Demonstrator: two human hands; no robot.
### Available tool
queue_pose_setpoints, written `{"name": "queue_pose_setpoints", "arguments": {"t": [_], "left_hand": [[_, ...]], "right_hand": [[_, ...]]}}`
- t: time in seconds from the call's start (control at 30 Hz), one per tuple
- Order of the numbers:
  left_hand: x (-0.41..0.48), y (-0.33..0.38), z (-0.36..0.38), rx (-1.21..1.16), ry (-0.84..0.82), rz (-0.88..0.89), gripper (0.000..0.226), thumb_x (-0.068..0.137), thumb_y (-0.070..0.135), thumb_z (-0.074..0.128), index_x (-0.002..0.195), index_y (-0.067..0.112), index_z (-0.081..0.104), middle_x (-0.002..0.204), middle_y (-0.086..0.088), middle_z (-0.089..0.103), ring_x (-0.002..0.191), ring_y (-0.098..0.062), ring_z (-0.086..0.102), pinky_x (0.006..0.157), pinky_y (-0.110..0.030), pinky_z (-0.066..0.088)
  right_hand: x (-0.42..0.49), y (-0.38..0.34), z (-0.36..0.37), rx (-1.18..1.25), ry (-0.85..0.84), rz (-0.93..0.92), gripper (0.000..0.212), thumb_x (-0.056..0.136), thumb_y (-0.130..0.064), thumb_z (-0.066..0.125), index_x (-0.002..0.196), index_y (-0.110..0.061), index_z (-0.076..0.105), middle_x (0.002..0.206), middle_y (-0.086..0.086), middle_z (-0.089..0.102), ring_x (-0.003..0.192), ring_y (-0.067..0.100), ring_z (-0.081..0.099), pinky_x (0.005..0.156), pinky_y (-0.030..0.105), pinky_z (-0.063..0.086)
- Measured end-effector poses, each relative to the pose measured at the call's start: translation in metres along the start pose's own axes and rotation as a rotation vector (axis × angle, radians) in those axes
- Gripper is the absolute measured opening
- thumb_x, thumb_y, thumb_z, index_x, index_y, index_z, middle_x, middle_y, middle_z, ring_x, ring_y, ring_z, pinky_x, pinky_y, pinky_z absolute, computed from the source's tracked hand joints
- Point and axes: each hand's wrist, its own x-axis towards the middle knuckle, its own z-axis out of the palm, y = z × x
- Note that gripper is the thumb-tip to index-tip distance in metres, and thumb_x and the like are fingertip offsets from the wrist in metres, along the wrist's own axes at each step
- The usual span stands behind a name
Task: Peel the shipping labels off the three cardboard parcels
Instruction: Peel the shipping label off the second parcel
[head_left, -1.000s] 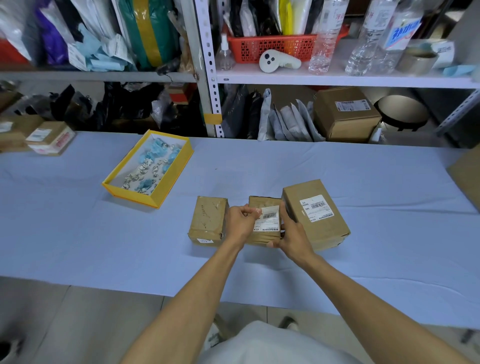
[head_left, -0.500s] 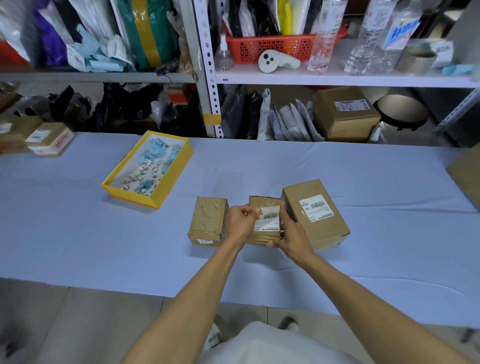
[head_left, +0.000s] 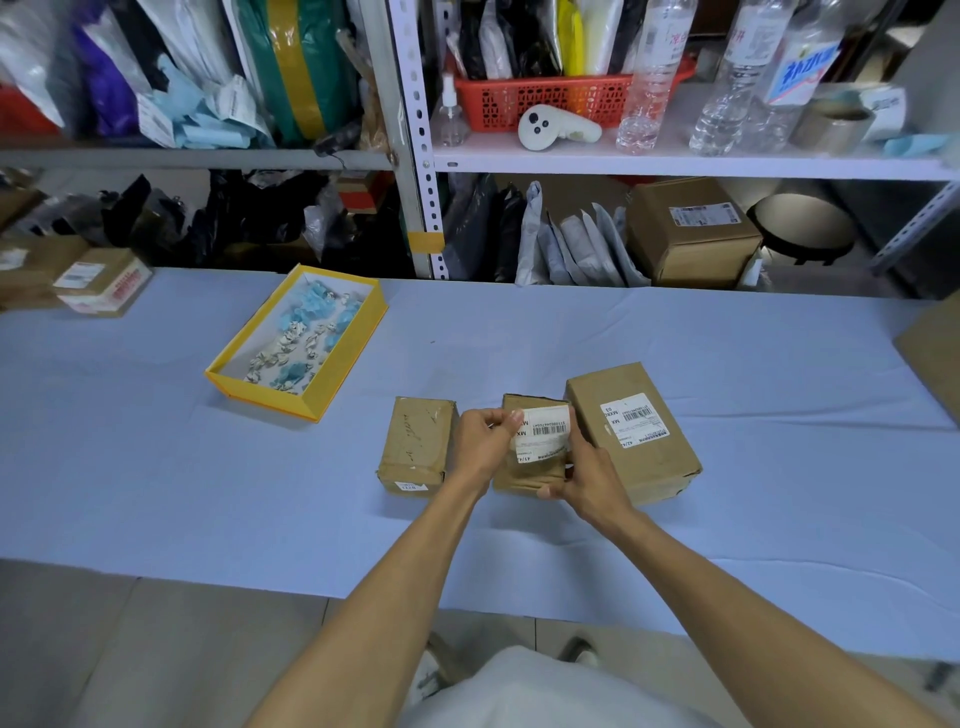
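The worktop (head_left: 156, 467) is a plain pale blue. The left parcel (head_left: 415, 441), middle parcel (head_left: 530, 475) and right parcel (head_left: 644, 457) are all brown cardboard, and the left one's top is bare brown with faint scuffs. The middle label (head_left: 545, 434) is white with black barcode stripes and black print. The right label (head_left: 631, 421) is the same white and black. The tray (head_left: 262, 396) has yellow walls and a white inside. It holds light blue scraps and white ones that seem speckled dark, though they are too small to be sure. On the shelf behind, the basket (head_left: 545, 101) is red with an open lattice, the controller (head_left: 558, 127) is white with dark dots, and one bag (head_left: 291, 67) is green with a yellow band.
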Motion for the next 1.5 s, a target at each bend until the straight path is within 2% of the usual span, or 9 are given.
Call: {"name": "queue_pose_setpoints", "arguments": {"t": [0.17,0.3,0.4,0.63,0.9,1.03,1.23,1.4,1.5], "left_hand": [[0.001,-0.001,-0.004,-0.074,0.015,-0.019,0.019,0.091,0.020,0.063,0.094,0.001,0.066,0.088,-0.008,0.069,0.080,-0.017,0.063,0.075,-0.031,0.051],[0.001,-0.003,-0.003,-0.137,0.070,-0.043,0.012,0.096,0.018,0.054,0.084,0.016,0.053,0.083,-0.003,0.066,0.081,-0.021,0.063,0.071,-0.034,0.049],[-0.003,-0.010,-0.002,-0.088,0.097,0.007,0.005,0.098,0.026,0.045,0.098,0.030,0.048,0.096,-0.005,0.071,0.085,-0.020,0.067,0.077,-0.041,0.053],[-0.014,-0.015,-0.009,-0.152,0.018,0.085,0.083,0.091,0.009,0.060,0.145,0.052,0.014,0.108,-0.005,0.064,0.101,-0.009,0.066,0.091,-0.038,0.054],[-0.018,-0.023,-0.014,-0.107,0.009,0.181,0.098,0.079,-0.009,0.069,0.150,0.035,0.019,0.107,-0.008,0.065,0.097,0.000,0.063,0.076,-0.008,0.051],[-0.017,-0.024,-0.017,-0.082,0.008,0.179,0.097,0.078,-0.009,0.069,0.150,0.032,0.019,0.103,-0.006,0.065,0.097,-0.004,0.063,0.079,-0.011,0.051],[-0.015,-0.030,-0.019,-0.052,0.011,0.175,0.092,0.080,-0.007,0.068,0.150,0.029,0.020,0.112,-0.013,0.063,0.100,-0.007,0.061,0.070,-0.003,0.047],[-0.013,-0.033,-0.019,-0.041,0.016,0.175,0.092,0.080,-0.006,0.067,0.149,0.032,0.020,0.111,-0.009,0.064,0.102,-0.003,0.061,0.073,-0.003,0.047],[-0.012,-0.034,-0.021,-0.033,0.022,0.164,0.093,0.079,-0.009,0.065,0.149,0.034,0.020,0.112,-0.008,0.064,0.102,0.002,0.060,0.073,-0.003,0.047]], "right_hand": [[0.002,-0.002,0.004,-0.014,0.009,-0.001,0.126,0.056,-0.009,0.079,0.150,-0.043,0.003,0.138,0.004,0.050,0.115,0.028,0.058,0.088,0.045,0.056],[0.003,-0.002,0.006,-0.096,-0.019,0.028,0.134,0.062,-0.011,0.082,0.149,-0.041,-0.015,0.144,0.010,0.043,0.113,0.031,0.059,0.089,0.048,0.055],[0.002,-0.006,0.006,-0.158,-0.031,0.050,0.133,0.067,-0.013,0.083,0.149,-0.033,-0.020,0.134,0.015,0.051,0.104,0.032,0.062,0.087,0.047,0.054],[-0.001,-0.014,-0.002,-0.157,-0.032,0.018,0.136,0.067,-0.007,0.082,0.150,-0.024,-0.024,0.139,0.013,0.046,0.104,0.031,0.062,0.086,0.045,0.055],[0.009,-0.027,-0.017,-0.093,-0.078,0.028,0.143,0.057,-0.020,0.093,0.153,-0.022,-0.012,0.146,0.007,0.041,0.123,0.026,0.051,0.096,0.035,0.048],[0.014,-0.032,-0.015,-0.149,-0.040,0.010,0.109,0.049,-0.017,0.094,0.135,-0.012,0.027,0.113,0.008,0.059,0.096,0.027,0.058,0.072,0.029,0.045],[0.021,-0.037,-0.014,-0.115,0.013,-0.002,0.069,0.057,-0.015,0.088,0.107,-0.012,0.040,0.091,0.010,0.063,0.080,0.029,0.061,0.067,0.037,0.051],[0.025,-0.038,-0.008,-0.049,0.149,0.004,0.029,0.087,-0.011,0.063,0.111,-0.014,0.050,0.089,0.008,0.062,0.074,0.018,0.058,0.063,0.026,0.039],[0.026,-0.037,-0.004,-0.045,0.180,0.044,0.038,0.097,-0.017,0.049,0.135,-0.020,0.047,0.092,0.007,0.062,0.080,0.020,0.060,0.068,0.025,0.041]]}}
